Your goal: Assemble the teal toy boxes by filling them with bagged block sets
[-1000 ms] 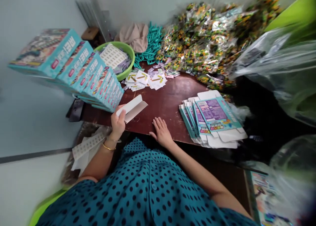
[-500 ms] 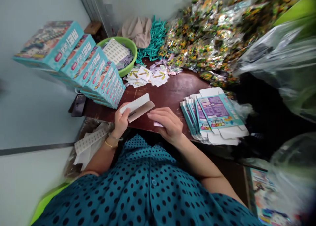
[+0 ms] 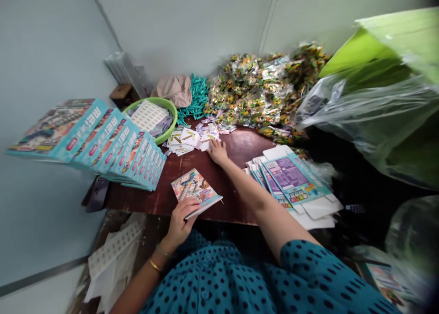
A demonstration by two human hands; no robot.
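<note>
My left hand (image 3: 181,219) grips a flat toy box (image 3: 195,192), printed side up, at the near edge of the dark brown table (image 3: 240,149). My right hand (image 3: 217,151) is stretched far forward with its fingers lying on a loose pile of small white cards (image 3: 188,139). Whether the fingers pinch a card I cannot make out. A fanned row of closed teal boxes (image 3: 113,147) stands to the left. A stack of flat unfolded cartons (image 3: 291,182) lies to the right of my right arm.
A green basin (image 3: 153,116) with sheets stands at the back left, beside a beige cap (image 3: 174,89) and teal sticks (image 3: 195,100). Shiny toy packets (image 3: 260,90) are heaped at the back. Clear plastic bags (image 3: 370,117) fill the right. A phone (image 3: 97,194) lies at the left edge.
My left hand turned the box printed side up and lowered it to the table's near edge. My right hand left the box and reached forward to the card pile. The camera tilted up.
</note>
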